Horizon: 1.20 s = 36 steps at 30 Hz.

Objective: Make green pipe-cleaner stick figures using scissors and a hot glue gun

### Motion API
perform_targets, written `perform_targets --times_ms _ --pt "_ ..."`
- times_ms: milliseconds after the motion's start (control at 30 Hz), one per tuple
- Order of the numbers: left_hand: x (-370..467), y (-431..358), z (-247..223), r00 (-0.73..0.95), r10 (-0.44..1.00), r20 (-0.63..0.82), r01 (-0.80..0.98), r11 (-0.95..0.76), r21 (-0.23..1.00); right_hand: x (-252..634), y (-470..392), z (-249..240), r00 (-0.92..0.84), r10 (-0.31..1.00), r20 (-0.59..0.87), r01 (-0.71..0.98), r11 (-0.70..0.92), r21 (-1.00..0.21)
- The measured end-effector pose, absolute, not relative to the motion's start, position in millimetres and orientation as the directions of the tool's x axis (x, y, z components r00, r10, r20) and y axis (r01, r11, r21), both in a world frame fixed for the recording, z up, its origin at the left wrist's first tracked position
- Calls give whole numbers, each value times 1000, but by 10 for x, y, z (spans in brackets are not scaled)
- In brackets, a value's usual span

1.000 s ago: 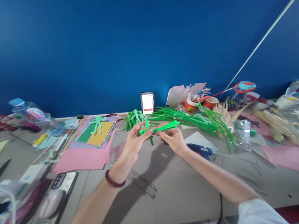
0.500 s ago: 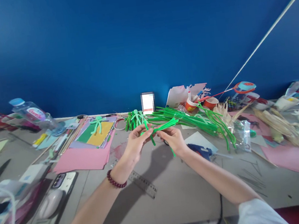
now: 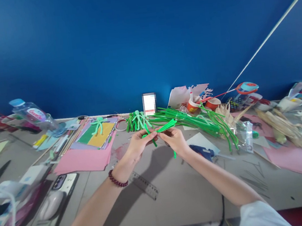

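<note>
Between my two hands is a bundle of green pipe cleaners (image 3: 167, 126), bent and twisted together above the middle of the table. My left hand (image 3: 139, 142) pinches its left part, where short ends stick up and down past the fingers. The fingers of my right hand (image 3: 175, 139) are closed on the middle of the bundle, close to the left fingertips. One green end hangs below the right palm. Behind the hands stand small green pipe cleaner figures (image 3: 138, 119). A heap of loose green pipe cleaners (image 3: 196, 122) lies behind and to the right.
A clear ruler (image 3: 145, 185) lies below my hands. Right of them is a blue glue gun (image 3: 202, 152). Pink paper (image 3: 84, 160), another pale green figure (image 3: 97, 126), a phone (image 3: 66, 182) and a plastic bottle (image 3: 34, 114) are at left. Red paper cups (image 3: 192, 106) stand behind.
My hands have drawn slightly closer together, and the right fingers have shifted a little left along the bundle. The bundle's right end has moved slightly left. The table things stay put.
</note>
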State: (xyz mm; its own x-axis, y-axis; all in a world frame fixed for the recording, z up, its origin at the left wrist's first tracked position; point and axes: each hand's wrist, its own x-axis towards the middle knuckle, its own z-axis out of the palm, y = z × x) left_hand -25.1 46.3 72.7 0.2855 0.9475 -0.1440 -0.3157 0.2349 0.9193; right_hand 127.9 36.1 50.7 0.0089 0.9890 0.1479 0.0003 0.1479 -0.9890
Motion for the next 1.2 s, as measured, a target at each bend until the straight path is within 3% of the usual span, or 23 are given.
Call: perform_targets --times_ms 167,433,533,700,867,1067,1200 --pt "-227 456 685 224 970 -90 -292 155 944 1272 348 520 104 982 160 83 152 -985" --pt "-135 380 595 85 995 60 -236 -38 971 1220 243 622 161 979 128 43 122 -992" --pt "-128 366 601 87 996 34 -277 -8 961 1217 236 633 165 979 119 19 118 -993" --pt "-196 388 717 252 966 -48 -400 149 905 1254 288 650 98 993 59 -94 68 -993" --pt "-246 419 788 304 948 -93 -357 204 911 1287 333 623 91 996 19 -137 31 -990" --pt "-251 452 738 139 987 75 -197 -47 979 1317 364 590 38 994 106 -57 108 -992" --pt "-241 398 765 66 970 233 -76 -228 971 1309 359 613 -15 994 106 -145 102 -984"
